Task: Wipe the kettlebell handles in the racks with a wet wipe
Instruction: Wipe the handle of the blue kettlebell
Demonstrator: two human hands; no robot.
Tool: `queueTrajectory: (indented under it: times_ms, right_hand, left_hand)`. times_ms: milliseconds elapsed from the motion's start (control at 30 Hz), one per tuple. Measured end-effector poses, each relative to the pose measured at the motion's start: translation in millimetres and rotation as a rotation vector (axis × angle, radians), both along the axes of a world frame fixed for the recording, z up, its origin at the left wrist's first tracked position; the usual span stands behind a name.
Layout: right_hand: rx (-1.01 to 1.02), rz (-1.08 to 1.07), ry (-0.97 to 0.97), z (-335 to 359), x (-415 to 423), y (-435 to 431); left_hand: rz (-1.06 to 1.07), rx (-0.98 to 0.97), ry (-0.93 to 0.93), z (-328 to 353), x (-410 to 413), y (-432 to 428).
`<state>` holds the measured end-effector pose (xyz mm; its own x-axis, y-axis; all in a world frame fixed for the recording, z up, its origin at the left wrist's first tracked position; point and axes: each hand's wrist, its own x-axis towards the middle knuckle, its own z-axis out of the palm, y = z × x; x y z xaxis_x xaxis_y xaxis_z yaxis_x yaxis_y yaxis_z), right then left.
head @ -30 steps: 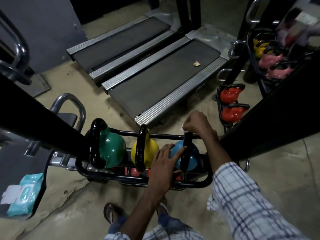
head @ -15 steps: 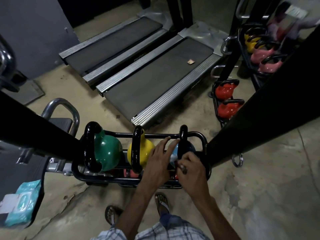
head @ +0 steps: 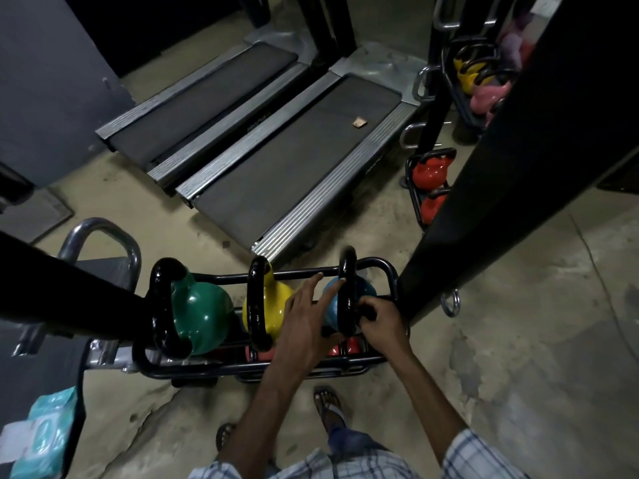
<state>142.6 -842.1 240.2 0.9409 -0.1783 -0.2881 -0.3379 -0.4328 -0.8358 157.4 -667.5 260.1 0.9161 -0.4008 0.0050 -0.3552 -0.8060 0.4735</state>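
A low black rack (head: 387,267) in front of me holds a green kettlebell (head: 200,312), a yellow kettlebell (head: 273,305) and a blue kettlebell (head: 363,292), each with a glossy black handle. My right hand (head: 383,319) is curled round the near part of the blue kettlebell's handle (head: 346,288); the wet wipe is not visible in it. My left hand (head: 304,326) rests with straight fingers on the blue kettlebell, fingertips touching the handle.
Two treadmills (head: 276,146) lie beyond the rack. A second rack with orange kettlebells (head: 430,174) and a higher one with yellow and pink kettlebells (head: 477,81) stand at the right behind a black post (head: 501,167). A wet wipe pack (head: 41,433) sits at lower left.
My right hand slid from the far top of the blue kettlebell's handle down to its near part. My left hand stayed on the blue kettlebell.
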Motion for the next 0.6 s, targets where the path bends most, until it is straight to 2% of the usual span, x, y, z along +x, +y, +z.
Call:
queueTrajectory:
  times_ms: [100, 200, 300, 333, 400, 600]
  right_hand:
    - [-0.054, 0.107, 0.066, -5.8, 8.1, -2.8]
    - [0.017, 0.132, 0.159, -7.7, 14.5, -4.6]
    - [0.28, 0.051, 0.298, -1.1, 35.2, -4.1]
    - [0.34, 0.032, 0.293, 2.4, 40.1, -4.4]
    - [0.337, -0.042, 0.308, 4.9, 47.6, -7.0]
    - [0.798, -0.569, 0.22, 2.5, 59.1, 9.6]
  left_hand:
    - [0.019, 0.008, 0.005, -0.1, 1.1, -1.1]
    - [0.023, 0.013, 0.011, -0.5, 0.6, -0.9]
    - [0.035, 0.025, 0.019, 0.1, -0.2, -1.6]
    - [0.038, 0.03, 0.017, 0.6, -0.5, -1.9]
    - [0.038, 0.041, 0.005, 1.5, -1.4, -2.6]
    - [0.051, 0.067, 0.006, 3.1, -4.4, -3.4]
